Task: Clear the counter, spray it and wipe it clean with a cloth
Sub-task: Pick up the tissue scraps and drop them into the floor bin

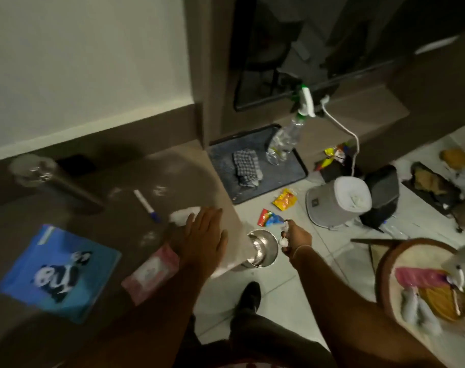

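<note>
The brown counter [98, 181] carries a blue panda-print pouch [59, 272], a pink wipes pack [151, 272], a white-and-blue pen [146, 205], a steel bottle [48, 181] and crumpled white tissue [183, 215] near its right edge. My left hand [202, 240] lies flat with fingers apart beside the tissue. My right hand [292, 237] is off the counter, shut on a wad of white tissue, just right of a steel bowl [260, 248] on the floor. A clear spray bottle [284, 136] and a checked cloth [246, 167] sit on a dark mat [292, 166].
On the tiled floor lie snack wrappers [284, 200], a grey bin with a white liner [335, 205], a black box [380, 197] and a white cable [345, 128]. A round wooden stool [385, 269] with items stands at the right. My foot [248, 296] is below the bowl.
</note>
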